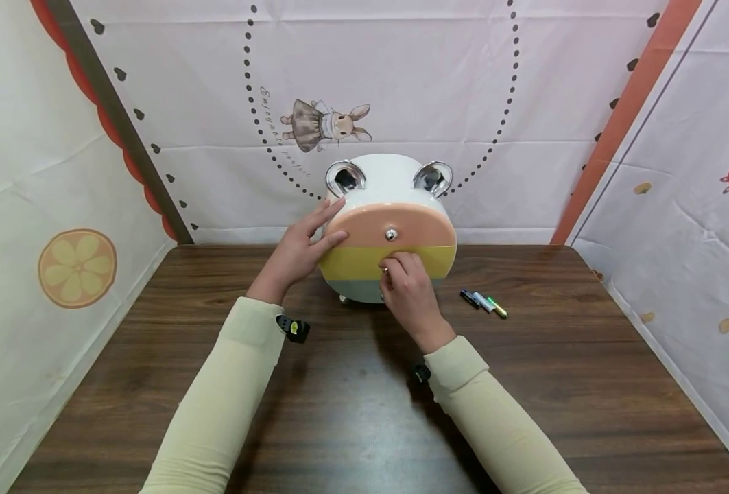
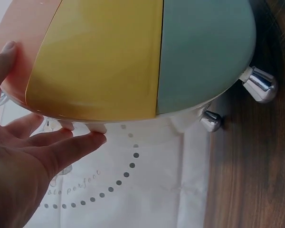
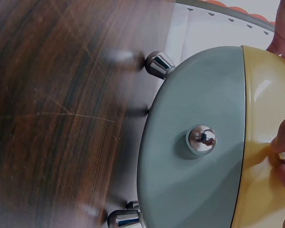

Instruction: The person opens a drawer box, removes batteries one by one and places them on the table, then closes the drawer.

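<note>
A rounded drawer box (image 1: pixel 389 180) with silver ears stands on the table, its front split into a pink, a yellow and a green drawer. My left hand (image 1: pixel 296 254) steadies its left side, thumb on the pink drawer (image 2: pixel 23 61) and fingers along the side. With fingertips and thumb, my right hand (image 1: pixel 409 291) pinches the silver knob (image 3: pixel 284 156) of the yellow drawer (image 3: pixel 263 104). The yellow front looks flush with the others. Below it, the green drawer (image 3: pixel 194 104) has its own round knob (image 3: pixel 202 139).
Several small marker-like sticks, among them a green one (image 1: pixel 497 307), lie on the brown wooden table (image 1: pixel 339 425) right of the box. Short silver feet (image 2: pixel 260 85) hold the box up. A printed cloth (image 1: pixel 438 82) hangs behind and at both sides.
</note>
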`<act>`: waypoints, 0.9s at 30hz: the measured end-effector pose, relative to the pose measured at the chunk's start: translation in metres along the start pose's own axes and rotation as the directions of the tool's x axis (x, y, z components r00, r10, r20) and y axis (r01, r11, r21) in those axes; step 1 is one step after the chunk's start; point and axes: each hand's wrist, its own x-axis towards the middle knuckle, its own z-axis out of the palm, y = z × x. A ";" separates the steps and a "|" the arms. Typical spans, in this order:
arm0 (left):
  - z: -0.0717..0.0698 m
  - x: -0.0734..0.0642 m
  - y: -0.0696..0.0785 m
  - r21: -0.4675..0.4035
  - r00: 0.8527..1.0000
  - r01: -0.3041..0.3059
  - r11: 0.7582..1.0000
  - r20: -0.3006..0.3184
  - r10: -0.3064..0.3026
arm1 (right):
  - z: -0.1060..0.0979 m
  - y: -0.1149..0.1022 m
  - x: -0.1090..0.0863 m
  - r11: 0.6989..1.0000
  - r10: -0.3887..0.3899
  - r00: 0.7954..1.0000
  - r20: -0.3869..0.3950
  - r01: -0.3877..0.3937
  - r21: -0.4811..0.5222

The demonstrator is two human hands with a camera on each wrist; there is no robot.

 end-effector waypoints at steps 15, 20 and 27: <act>-0.006 0.002 -0.002 -0.036 0.996 0.049 0.998 0.072 -0.047 | -0.011 -0.002 -0.006 1.000 -0.026 0.999 -0.026 0.026 0.012; -0.007 0.000 -0.005 -0.032 0.995 0.027 0.999 0.092 -0.023 | -0.016 -0.005 -0.009 1.000 -0.028 1.000 -0.001 0.028 0.013; -0.009 -0.002 -0.007 -0.036 0.995 0.050 0.998 0.091 -0.047 | -0.020 -0.010 -0.013 0.999 -0.048 0.999 0.007 0.048 0.009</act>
